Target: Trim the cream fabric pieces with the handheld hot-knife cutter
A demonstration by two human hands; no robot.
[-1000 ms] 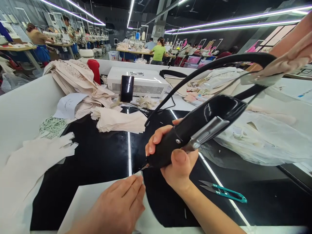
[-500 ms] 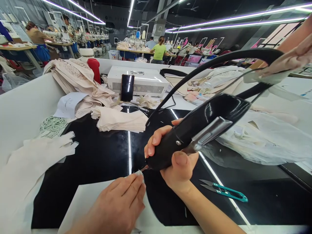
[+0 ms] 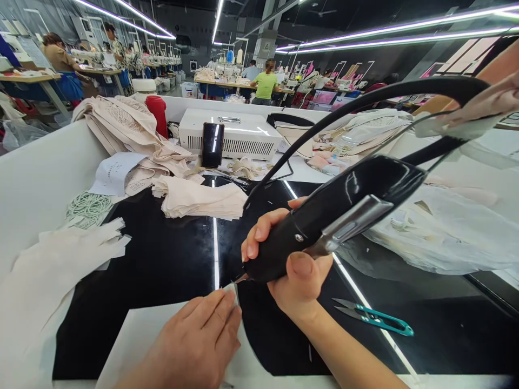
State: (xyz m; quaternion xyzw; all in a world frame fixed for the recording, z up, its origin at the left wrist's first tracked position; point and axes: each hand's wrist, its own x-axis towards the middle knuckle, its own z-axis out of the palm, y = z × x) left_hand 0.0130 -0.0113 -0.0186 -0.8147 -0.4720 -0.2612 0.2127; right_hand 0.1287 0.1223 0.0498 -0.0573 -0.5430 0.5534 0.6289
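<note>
My right hand (image 3: 300,281) is wrapped round a black corded hand tool (image 3: 336,210) with a silver lever along its side. The tool tilts down to the left, and its thin coppery tip (image 3: 242,279) meets or nearly meets the corner of a white piece of fabric (image 3: 231,288). Over that piece lies my left hand (image 3: 198,335), its fingers close together and pressing down beside the tip; its thumb is hidden. Beneath the left hand, a white sheet (image 3: 125,340) rests on the glossy black tabletop (image 3: 162,259).
Teal thread snips (image 3: 377,319) lie right of my forearm. Stacked beige fabric strips (image 3: 203,199), a phone (image 3: 212,146) and a white vented box (image 3: 239,132) stand farther back. Pale cloth pieces (image 3: 52,270) lie left, a plastic bag (image 3: 446,232) right. A thick black cable (image 3: 344,113) arches above. People work behind.
The tool's rear end and cable have shifted slightly right. Both hands stay almost in place, the left drawn back very slightly.
</note>
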